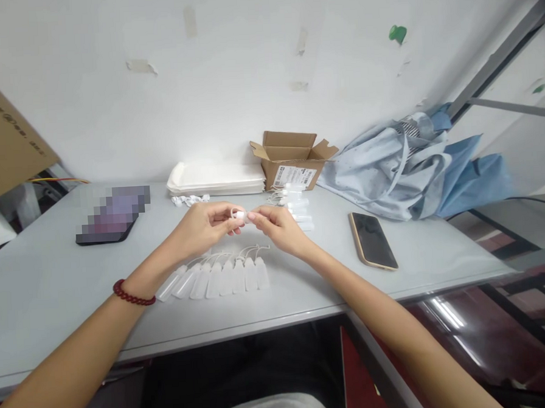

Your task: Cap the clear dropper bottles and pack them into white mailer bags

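My left hand point(205, 224) and my right hand point(277, 226) meet above the middle of the grey table point(43, 289). Both pinch one small white bottle point(239, 215) with a looped cap between their fingertips. Below the hands, several identical small white bottles point(221, 278) lie side by side in a row on the table. A red bead bracelet point(132, 295) circles my left wrist. More loose small bottles point(295, 204) lie behind my right hand, in front of an open cardboard box point(292, 159).
A stack of white flat bags point(216, 178) lies at the back by the wall. A phone point(373, 240) lies face up at the right, a dark tablet point(113, 215) at the left. Blue cloth point(412, 166) is heaped at the back right. A large carton point(4, 145) stands far left.
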A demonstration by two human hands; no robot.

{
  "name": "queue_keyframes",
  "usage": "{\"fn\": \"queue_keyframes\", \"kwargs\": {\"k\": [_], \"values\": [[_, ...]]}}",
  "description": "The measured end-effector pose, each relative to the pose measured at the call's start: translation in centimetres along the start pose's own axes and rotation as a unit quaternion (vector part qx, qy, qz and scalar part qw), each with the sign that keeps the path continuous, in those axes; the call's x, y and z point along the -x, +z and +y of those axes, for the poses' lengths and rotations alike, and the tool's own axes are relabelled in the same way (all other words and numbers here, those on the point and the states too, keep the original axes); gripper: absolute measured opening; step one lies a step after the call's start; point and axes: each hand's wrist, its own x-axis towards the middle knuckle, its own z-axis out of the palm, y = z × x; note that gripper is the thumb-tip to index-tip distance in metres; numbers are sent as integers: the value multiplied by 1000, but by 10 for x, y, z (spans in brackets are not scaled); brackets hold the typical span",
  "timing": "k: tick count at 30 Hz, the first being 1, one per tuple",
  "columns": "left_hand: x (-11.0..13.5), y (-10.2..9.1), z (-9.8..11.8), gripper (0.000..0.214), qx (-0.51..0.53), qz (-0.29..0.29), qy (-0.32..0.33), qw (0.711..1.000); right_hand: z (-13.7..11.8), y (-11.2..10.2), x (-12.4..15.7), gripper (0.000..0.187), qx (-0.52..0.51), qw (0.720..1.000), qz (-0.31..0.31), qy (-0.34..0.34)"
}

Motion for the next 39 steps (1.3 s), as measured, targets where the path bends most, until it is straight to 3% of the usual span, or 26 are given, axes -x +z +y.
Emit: {"fn": "queue_keyframes", "kwargs": {"k": [3, 9, 13, 22, 27, 35, 37, 39], "values": [[-1, -4, 2, 30, -3, -18, -20, 1000, 0, 1, 0, 42, 22, 999, 10, -29], [-4, -6, -8, 44, 23, -30, -70, 997, 9, 8, 1, 38, 110, 980, 56, -156], [-4, -7, -8, 46, 34, -58, -76, 995, 12, 7, 0, 35, 117, 977, 66, -163], [-2, -6, 3, 42, -39, -41, -50, 997, 3, 2, 1, 40, 76, 993, 20, -92], [1, -3, 3, 34, -40, -18, -29, 999, 1, -3, 0, 47, -19, 999, -32, -17], [2, 1, 0, 28, -58, -14, -8, 998, 10, -5, -4, 49, -223, 961, -134, 98], [1, 0, -1, 29, -76, -18, -1, 997, 10, -5, -5, 49, -225, 957, -138, 117], [-2, -4, -6, 30, -126, -18, 8, 992, 10, -4, -7, 47, -172, 972, -119, 107]]}}
